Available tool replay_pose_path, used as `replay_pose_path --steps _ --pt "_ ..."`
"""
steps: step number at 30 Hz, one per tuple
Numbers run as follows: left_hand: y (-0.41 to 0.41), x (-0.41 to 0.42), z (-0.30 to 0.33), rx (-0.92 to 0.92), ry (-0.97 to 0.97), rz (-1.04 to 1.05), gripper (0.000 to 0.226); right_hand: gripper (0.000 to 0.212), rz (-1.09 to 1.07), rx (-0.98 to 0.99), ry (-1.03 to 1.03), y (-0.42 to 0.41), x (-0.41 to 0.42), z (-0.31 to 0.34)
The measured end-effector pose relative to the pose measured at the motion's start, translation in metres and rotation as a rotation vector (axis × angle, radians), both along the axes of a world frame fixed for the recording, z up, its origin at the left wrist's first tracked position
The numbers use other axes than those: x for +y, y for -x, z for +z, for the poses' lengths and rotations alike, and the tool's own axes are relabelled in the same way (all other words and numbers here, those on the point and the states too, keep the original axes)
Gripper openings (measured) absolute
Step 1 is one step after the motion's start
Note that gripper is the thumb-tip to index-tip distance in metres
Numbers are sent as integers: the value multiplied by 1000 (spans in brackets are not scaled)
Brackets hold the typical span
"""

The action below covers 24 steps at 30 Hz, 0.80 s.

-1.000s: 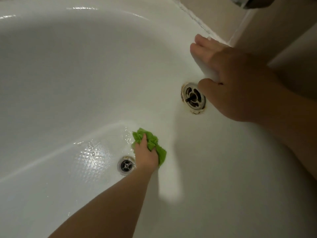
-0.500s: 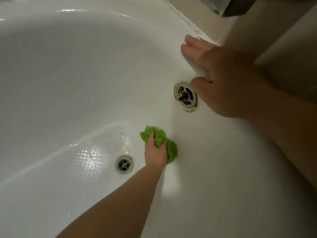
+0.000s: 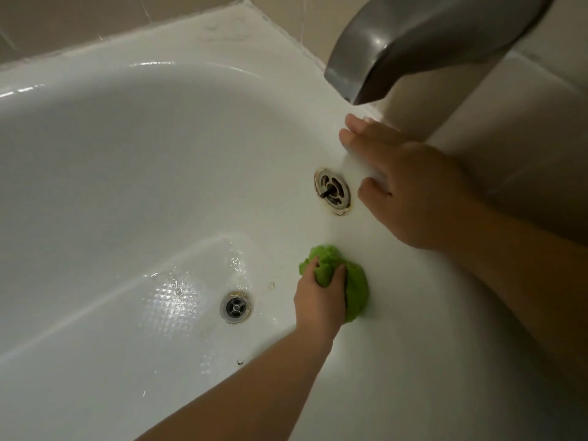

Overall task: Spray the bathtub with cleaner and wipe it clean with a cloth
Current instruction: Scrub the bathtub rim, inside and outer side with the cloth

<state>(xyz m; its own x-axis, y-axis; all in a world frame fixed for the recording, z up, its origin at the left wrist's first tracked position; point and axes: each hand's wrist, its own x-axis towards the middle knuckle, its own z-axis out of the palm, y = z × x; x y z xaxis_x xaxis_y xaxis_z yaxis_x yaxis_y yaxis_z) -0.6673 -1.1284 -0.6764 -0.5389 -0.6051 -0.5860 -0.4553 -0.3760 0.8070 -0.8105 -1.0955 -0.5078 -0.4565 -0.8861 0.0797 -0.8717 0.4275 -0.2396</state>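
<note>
The left hand (image 3: 319, 297) has its grip curled around a bunched green cloth (image 3: 353, 289), the fingers pinching the wad from above and pressing it against the end wall of the white bathtub (image 3: 127, 173). The cloth sits low on this wall, just right of the floor drain (image 3: 236, 307) and below the overflow drain (image 3: 333, 191). The right hand (image 3: 413, 192) lies further up on the same wall, just right of the overflow drain. Its fingers are straight and together, flat on the enamel, and the thumb stands apart; it holds nothing and seems only to support the person. The grey tub spout (image 3: 423, 43) hangs above this hand.

The cloth looks soft and light, with a fluffy surface, probably microfibre. It folds into any shape, so it is best taken as a wad in the middle, as the left hand does now, with some cloth left free at the right side to meet the wall. If it is wet it will be a little heavier and will slide easily.

The bathtub itself is hard, smooth and fixed. Its floor shines with water near the floor drain, so the surface is likely slippery, and the supporting hand could slip. Brown stains show around the rim of the overflow drain, and these will probably need firmer rubbing.
</note>
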Motion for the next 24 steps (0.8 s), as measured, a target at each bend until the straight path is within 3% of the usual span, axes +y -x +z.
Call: replay_pose_path --steps 5,9,13,18,24 --pt "-12 14 47 211 89 -68 58 61 -21 -46 61 -7 36 -5" --pt "3 9 87 374 211 36 54 57 -101 -107 143 -20 54 -5" --pt "1 13 94 314 150 -1 28 57 -189 -128 140 -34 72 -1" --pt "14 -5 108 343 283 6 58 57 -216 -147 148 -43 85 2" --pt "30 -12 117 206 322 79 69 58 -217 -141 104 -51 89 2"
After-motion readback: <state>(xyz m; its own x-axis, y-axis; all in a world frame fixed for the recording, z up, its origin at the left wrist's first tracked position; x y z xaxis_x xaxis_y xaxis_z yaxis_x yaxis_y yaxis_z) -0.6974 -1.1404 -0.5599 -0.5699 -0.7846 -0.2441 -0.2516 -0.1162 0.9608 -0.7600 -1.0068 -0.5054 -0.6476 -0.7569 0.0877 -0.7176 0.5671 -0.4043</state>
